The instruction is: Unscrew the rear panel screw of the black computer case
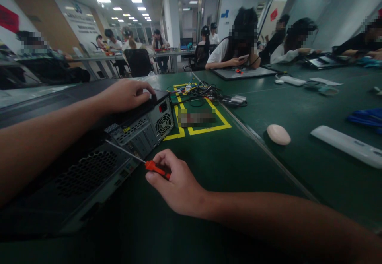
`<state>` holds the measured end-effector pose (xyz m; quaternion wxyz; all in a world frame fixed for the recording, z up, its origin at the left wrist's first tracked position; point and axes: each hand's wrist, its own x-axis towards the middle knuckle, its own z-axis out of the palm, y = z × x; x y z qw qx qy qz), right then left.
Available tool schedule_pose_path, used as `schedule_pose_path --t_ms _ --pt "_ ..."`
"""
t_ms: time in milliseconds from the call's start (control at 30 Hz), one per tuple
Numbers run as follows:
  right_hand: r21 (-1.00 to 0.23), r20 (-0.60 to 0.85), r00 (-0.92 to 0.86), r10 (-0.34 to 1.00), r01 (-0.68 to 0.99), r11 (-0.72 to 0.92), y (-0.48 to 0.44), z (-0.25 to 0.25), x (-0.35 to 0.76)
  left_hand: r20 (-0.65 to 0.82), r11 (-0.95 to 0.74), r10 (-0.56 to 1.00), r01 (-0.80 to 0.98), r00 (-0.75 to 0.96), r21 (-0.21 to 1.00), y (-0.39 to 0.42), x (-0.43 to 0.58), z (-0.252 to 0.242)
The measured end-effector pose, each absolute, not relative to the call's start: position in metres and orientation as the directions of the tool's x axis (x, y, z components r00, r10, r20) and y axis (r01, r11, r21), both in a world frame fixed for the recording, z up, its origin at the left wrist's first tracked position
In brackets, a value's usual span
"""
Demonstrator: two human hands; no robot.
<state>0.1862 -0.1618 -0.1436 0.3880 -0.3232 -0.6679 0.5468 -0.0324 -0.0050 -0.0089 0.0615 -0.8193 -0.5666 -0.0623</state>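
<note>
A black desktop computer case (89,168) lies on its side on the green table (227,164), its grey rear panel with a fan grille facing me. My left hand (127,94) rests on the case's top far corner, fingers curled down over the edge. My right hand (176,182) grips the red handle of a screwdriver (140,161). Its thin shaft points left, with the tip against the rear panel's upper edge.
A tangle of cables (203,93) lies beyond a yellow-taped square (209,127). A pale mouse (278,134) and a white keyboard (347,144) lie to the right, a blue object (365,117) past them. Several people sit at the far tables.
</note>
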Motion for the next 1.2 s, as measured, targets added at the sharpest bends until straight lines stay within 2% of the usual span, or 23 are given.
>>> schedule_pose_path --t_ms 1100,1200 --pt "-0.987 0.145 -0.49 0.859 -0.005 0.163 -0.1611 -0.1488 0.1848 0.164 -0.349 0.924 0.937 0.346 -0.012 -0.0063 -0.0323 -0.0094" --pt "-0.981 0.176 -0.493 0.852 -0.018 0.193 -0.1606 -0.1499 0.1843 0.171 -0.337 0.927 0.941 0.335 -0.016 -0.0062 -0.0326 -0.0096"
